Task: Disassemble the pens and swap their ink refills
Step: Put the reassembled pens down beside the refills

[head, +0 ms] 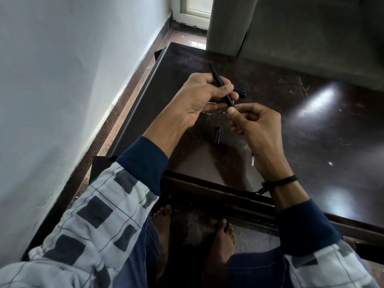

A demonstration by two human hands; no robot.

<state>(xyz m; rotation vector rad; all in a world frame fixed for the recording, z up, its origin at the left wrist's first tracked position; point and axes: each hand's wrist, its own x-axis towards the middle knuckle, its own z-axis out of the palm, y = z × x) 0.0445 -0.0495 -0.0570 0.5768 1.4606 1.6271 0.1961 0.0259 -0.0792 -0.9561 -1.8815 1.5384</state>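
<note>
Hands: left hand (199,98) grips black pen barrel (217,80) above the worktop (311,125); right hand (257,127) pinches its lower end. Loose cap (218,135) lies on the worktop beneath. Second dark pen piece (242,93) is partly hidden behind the left fingers.

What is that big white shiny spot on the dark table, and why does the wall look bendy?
Head view: the white spot is glare, light bouncing off the glossy table; head view again: the wide-angle lens bends the wall near the picture's edges.
</note>
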